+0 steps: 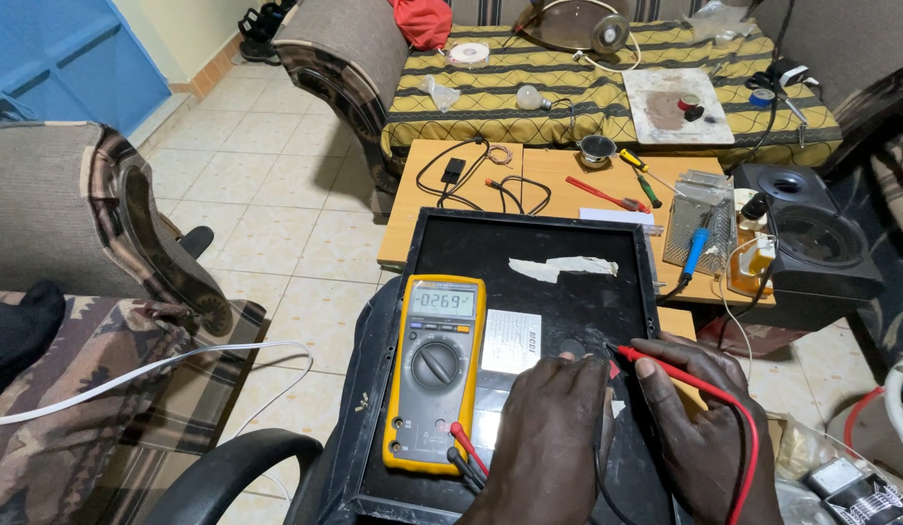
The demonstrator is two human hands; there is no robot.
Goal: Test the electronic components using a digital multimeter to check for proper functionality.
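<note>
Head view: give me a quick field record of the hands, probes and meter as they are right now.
left hand: on the black panel, fingertips at the probing spot
right hand: holds the red probe, tip on the panel
black probe: hidden, cannot tell
multimeter: yellow, lying flat on the panel's left side, display lit, leads plugged in
behind: wooden table with screwdrivers

Two bare hands, left hand point(554, 437) and right hand point(699, 428), no sleeves, rings or gloves.

One multimeter point(435, 372), two hands point(554, 428), two screwdrivers point(638, 175), one speaker point(809, 233).
</note>
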